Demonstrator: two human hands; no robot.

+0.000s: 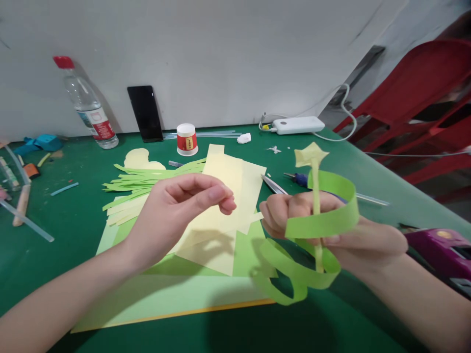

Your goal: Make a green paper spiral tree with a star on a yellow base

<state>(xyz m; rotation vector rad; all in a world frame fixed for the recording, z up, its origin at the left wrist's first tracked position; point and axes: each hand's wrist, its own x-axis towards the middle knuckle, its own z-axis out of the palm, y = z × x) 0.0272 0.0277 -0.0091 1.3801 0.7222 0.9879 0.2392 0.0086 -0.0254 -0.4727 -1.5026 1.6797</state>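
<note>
My right hand (294,212) is closed around a pale yellow paper stem (316,189), topped by a folded paper star (311,155). A curled green paper strip (327,221) loops round the stem and hangs below my fist in coils. Over the paper sheets, my left hand (180,211) is raised with thumb and fingertips drawn together, and nothing shows in it. Beneath it lie pale yellow paper sheets (217,245) on larger green sheets (165,289). Cut green paper strips (140,180) are heaped behind my left wrist. A pair of scissors (273,185) partly shows behind my right knuckles.
Along the wall stand a water bottle (91,110), a phone (145,113), a paper cup (187,139) and a white power strip (299,125). A screwdriver (300,179) lies beyond my right hand. A purple tool (441,252) sits at right, glue sticks (27,220) at left.
</note>
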